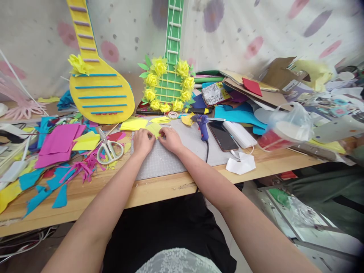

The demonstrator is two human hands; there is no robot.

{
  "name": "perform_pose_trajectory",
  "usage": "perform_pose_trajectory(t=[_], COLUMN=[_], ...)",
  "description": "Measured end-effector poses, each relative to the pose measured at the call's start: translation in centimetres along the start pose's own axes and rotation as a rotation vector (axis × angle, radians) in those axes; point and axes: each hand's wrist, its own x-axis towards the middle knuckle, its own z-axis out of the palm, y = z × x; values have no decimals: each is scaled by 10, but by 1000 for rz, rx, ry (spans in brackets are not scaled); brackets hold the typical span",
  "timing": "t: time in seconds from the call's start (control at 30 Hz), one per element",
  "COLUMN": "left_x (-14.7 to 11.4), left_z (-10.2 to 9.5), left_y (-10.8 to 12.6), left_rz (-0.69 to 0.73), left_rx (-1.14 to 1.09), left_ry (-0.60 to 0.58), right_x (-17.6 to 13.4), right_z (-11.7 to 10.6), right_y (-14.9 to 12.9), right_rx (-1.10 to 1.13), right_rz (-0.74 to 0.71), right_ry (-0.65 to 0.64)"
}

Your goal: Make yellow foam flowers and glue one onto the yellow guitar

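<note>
Both my hands meet over the grey cutting mat [159, 163], at its far side. Between them is a small piece of yellow crepe paper [154, 129]. My left hand [143, 141] pinches its left edge, and my right hand [170, 139] pinches the right edge. More yellow paper [134, 123] lies just beyond my left hand. To the right of my right hand rests a blue hot glue gun [202, 127] with its cord trailing off the table. White-handled scissors [109, 149] lie left of the mat.
Behind the mat stand a yellow cardboard instrument [102, 94] and a green one [172, 81] ringed with yellow paper flowers. Magenta paper [57, 146] and blue scraps cover the left. A phone [223, 135], a white power bank [239, 134] and a bagged cup [284, 131] sit right.
</note>
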Motion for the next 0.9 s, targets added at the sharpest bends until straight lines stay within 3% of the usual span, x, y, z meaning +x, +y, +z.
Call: perform_pose_trajectory(t=[0.9], left_x=[1], left_z=[2], left_y=[-2], left_rz=[-30], left_rx=[-27], left_ry=[-22], right_x=[-1], right_z=[-2], right_y=[-2], right_rx=[4], right_rz=[26], right_ry=[-25])
